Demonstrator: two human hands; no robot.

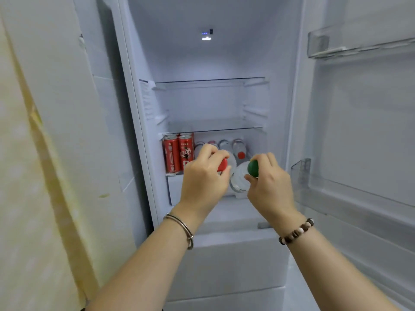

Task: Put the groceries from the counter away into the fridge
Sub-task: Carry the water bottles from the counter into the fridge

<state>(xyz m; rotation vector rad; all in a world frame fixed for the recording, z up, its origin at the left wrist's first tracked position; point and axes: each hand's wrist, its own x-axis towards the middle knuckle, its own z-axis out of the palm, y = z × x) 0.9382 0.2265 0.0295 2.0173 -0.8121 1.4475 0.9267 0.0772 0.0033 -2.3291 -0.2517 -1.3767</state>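
Left hand [203, 176] is gripping red-capped clear plastic bottle [223, 164], right hand [269, 182] is gripping green-capped clear plastic bottle [241, 179]; crowded entry is risking toppling upright red drink cans [178, 154].

The left hand [203, 176] hides all below the red cap [223, 164], the right hand [269, 189] the neck below the green cap [253, 168]. Beyond them the other bottles [224, 143] are blurred, the print on the cans [178, 153] unreadable.

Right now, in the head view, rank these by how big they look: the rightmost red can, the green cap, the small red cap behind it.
1. rightmost red can
2. green cap
3. small red cap
The green cap sits nearer the camera, so its lead over the small red cap is unsure.
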